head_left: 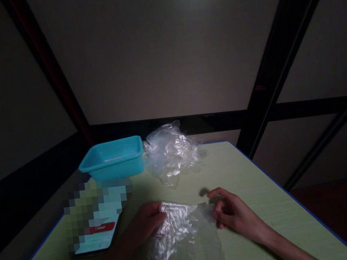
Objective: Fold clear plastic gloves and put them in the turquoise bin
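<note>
A thin clear plastic glove (pixel 185 233) lies spread over the near middle of the table, its lower end cut off by the bottom of the view. At its upper left corner my left hand (pixel 148 220) is closed, thumb on top of the film. My right hand (pixel 233 213) is at the upper right corner, with thumb and curled fingers closed at the film's edge and the index finger raised. Beyond both hands sits a crumpled pile of similar clear plastic gloves (pixel 176 150), where a few rounded finger-like ends show.
A turquoise plastic basin (pixel 117 169) stands at the table's far left, beside the pile. Nearer, a phone (pixel 100 240) with a lit, partly pixelated screen lies by my left forearm. The pale table (pixel 263 203) has blue edges, with a panelled wall (pixel 160 64) behind it.
</note>
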The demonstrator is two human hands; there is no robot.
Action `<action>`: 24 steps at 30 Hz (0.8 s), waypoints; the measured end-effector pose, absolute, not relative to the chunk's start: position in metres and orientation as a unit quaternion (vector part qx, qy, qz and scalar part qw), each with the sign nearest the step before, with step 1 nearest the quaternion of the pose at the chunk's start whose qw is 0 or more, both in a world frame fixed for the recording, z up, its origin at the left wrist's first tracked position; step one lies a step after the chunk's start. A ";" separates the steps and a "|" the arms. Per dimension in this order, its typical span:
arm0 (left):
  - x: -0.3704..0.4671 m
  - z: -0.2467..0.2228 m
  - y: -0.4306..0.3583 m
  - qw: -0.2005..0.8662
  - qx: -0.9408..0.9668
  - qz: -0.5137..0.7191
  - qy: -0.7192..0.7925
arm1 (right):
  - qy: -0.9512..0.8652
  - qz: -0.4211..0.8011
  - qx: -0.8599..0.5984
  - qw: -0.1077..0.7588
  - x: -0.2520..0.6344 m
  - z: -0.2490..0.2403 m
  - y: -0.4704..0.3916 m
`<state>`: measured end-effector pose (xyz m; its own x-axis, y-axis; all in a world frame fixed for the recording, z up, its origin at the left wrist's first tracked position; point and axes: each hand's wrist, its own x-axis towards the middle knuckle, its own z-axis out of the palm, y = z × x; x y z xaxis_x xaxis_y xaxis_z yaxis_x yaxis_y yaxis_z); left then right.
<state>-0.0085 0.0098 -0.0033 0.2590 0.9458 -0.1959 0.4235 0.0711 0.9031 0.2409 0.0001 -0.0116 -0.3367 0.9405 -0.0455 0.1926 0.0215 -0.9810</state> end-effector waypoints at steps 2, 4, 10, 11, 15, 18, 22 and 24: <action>-0.010 -0.003 0.012 0.467 0.638 0.276 0.547 | -0.635 0.525 -0.451 0.344 0.241 -0.012 -0.002; -0.011 -0.003 0.013 0.462 0.644 0.272 0.546 | -0.659 0.485 -0.457 0.347 0.242 -0.012 -0.003; -0.017 -0.008 0.014 0.454 0.652 0.266 0.546 | -0.799 0.261 -0.443 0.311 0.249 -0.001 -0.008; -0.018 -0.010 0.014 0.456 0.652 0.265 0.545 | -0.823 0.243 -0.424 0.291 0.250 0.001 -0.009; -0.021 -0.012 0.014 0.470 0.647 0.264 0.539 | -0.868 0.223 -0.391 0.211 0.249 0.006 -0.013; -0.022 -0.012 0.013 0.478 0.637 0.271 0.541 | -0.871 0.211 -0.398 0.194 0.248 0.007 -0.014; -0.019 -0.011 0.015 0.474 0.615 0.301 0.553 | -0.865 0.223 -0.397 0.212 0.249 0.008 -0.014; -0.018 -0.011 0.017 0.469 0.603 0.320 0.560 | -0.855 0.238 -0.400 0.229 0.248 0.008 -0.014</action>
